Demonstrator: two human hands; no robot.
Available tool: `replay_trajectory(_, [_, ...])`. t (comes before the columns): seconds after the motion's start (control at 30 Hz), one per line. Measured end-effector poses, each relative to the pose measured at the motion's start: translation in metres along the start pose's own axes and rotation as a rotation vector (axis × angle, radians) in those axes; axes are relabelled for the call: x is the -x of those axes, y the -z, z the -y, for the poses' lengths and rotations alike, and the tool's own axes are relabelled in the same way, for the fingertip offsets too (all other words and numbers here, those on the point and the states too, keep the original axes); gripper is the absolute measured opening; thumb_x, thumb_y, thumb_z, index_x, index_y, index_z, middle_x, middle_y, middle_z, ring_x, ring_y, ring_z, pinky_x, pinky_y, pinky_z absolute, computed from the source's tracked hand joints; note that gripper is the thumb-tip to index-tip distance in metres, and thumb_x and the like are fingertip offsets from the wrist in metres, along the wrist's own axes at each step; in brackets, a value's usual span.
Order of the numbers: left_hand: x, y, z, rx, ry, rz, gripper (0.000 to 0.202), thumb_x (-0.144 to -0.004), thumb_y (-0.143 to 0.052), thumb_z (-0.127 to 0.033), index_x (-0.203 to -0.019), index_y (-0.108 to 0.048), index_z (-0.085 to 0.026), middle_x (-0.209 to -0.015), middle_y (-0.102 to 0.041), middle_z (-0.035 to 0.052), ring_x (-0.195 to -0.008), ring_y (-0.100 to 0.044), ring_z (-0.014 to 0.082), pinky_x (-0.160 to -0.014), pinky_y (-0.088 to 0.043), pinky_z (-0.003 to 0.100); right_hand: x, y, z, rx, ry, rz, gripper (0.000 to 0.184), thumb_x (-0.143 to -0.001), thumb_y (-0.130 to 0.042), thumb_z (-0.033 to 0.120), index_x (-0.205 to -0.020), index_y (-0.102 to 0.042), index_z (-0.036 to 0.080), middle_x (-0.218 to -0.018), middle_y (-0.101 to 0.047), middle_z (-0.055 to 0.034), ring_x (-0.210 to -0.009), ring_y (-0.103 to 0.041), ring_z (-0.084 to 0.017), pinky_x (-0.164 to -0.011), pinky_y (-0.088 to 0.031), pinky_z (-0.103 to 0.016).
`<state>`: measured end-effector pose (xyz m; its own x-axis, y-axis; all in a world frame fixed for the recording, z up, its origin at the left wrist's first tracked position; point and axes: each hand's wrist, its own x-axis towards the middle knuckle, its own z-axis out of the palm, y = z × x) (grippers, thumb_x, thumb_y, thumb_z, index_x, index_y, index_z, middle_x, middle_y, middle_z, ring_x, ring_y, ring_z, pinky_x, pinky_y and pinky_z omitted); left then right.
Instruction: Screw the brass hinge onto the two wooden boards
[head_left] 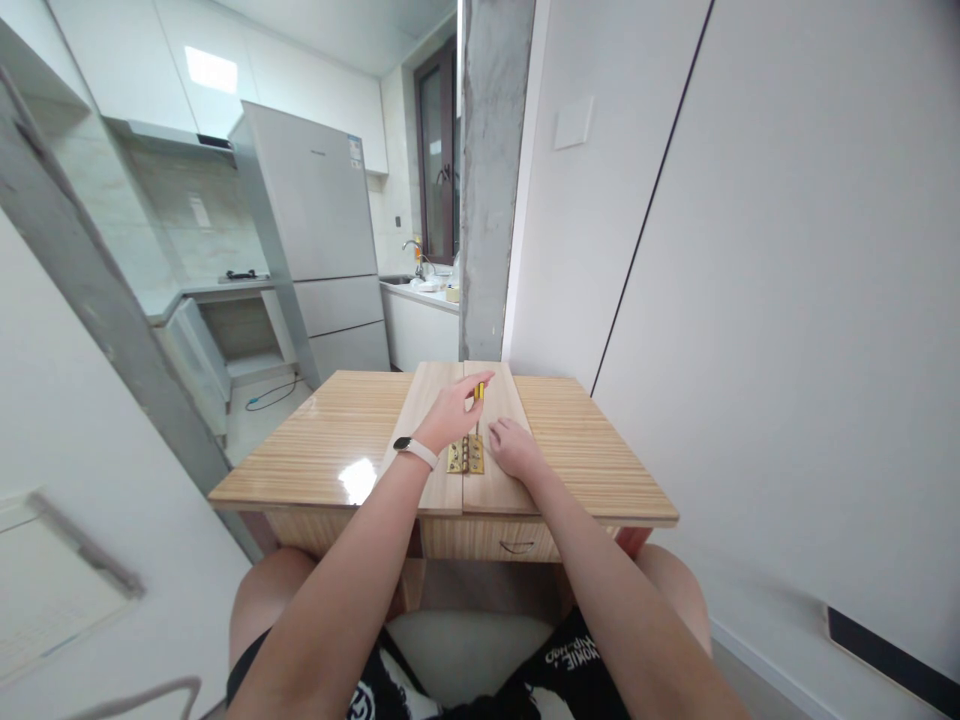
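My left hand [456, 408], with a pale wristband on its wrist, grips the yellow handle of a screwdriver [480, 391]. Its thin shaft points down toward a brass hinge [466, 455]. The hinge lies unfolded across the seam between two pale wooden boards, the left board [429, 392] and the right board [501, 398]. Resting on the right board, my right hand [514, 448] has curled fingers close to the shaft. What those fingers hold, if anything, is hidden. Whether the screwdriver's tip sits in a screw is too small to tell.
Both boards lie on a striped wooden table [592, 440] with a drawer [480, 540] under its front edge. A white wall panel [750, 300] stands close on the right. Beyond the table are a grey refrigerator [322, 200] and a kitchen counter [420, 295] with a sink.
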<state>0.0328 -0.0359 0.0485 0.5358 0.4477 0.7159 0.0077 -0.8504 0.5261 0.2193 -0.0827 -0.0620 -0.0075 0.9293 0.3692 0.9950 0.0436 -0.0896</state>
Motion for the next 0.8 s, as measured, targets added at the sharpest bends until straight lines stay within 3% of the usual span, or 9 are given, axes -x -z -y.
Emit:
replay_trajectory(0.13, [-0.001,0.001,0.001,0.028,0.043,0.026,0.048,-0.091,-0.061,-0.013,-0.139,-0.062,-0.024,-0.119,-0.073,0.009,-0.098,-0.072,0.0198,-0.09,-0.063,0.037,0.001,0.002,0.001,-0.015,-0.013,0.01,0.029,-0.104,-0.045,0.027,-0.119,-0.068,0.018,-0.118,-0.066,-0.0122,-0.118,-0.055,-0.021,-0.108,-0.037,-0.032])
replay_trajectory(0.33, [0.003,0.004,0.0,-0.077,0.079,-0.077,0.038,-0.091,-0.07,-0.024,-0.129,-0.067,-0.024,-0.112,-0.073,0.0067,-0.082,-0.069,0.0166,-0.077,-0.062,0.032,0.002,0.008,0.005,-0.039,-0.041,0.016,0.029,-0.105,-0.044,0.026,-0.12,-0.068,0.02,-0.118,-0.066,-0.0117,-0.117,-0.055,-0.022,-0.106,-0.036,-0.031])
replay_trajectory(0.57, [0.003,0.007,0.005,-0.085,0.107,-0.188,0.036,-0.089,-0.075,-0.032,-0.123,-0.067,-0.023,-0.097,-0.071,0.0043,-0.078,-0.067,0.0163,-0.079,-0.06,0.033,0.003,0.009,0.007,-0.047,-0.047,0.021,0.029,-0.105,-0.045,0.027,-0.12,-0.068,0.02,-0.118,-0.067,-0.0122,-0.117,-0.056,-0.022,-0.105,-0.036,-0.032])
replay_trajectory(0.8, [0.01,0.023,0.017,-0.049,0.226,-0.357,0.036,-0.089,-0.074,-0.034,-0.122,-0.067,-0.023,-0.091,-0.07,0.0027,-0.076,-0.067,0.0152,-0.071,-0.057,0.028,-0.006,0.018,0.01,-0.107,-0.097,0.056,0.033,-0.109,-0.04,0.035,-0.112,-0.068,0.019,-0.115,-0.069,-0.0109,-0.113,-0.06,-0.019,-0.098,-0.039,-0.029])
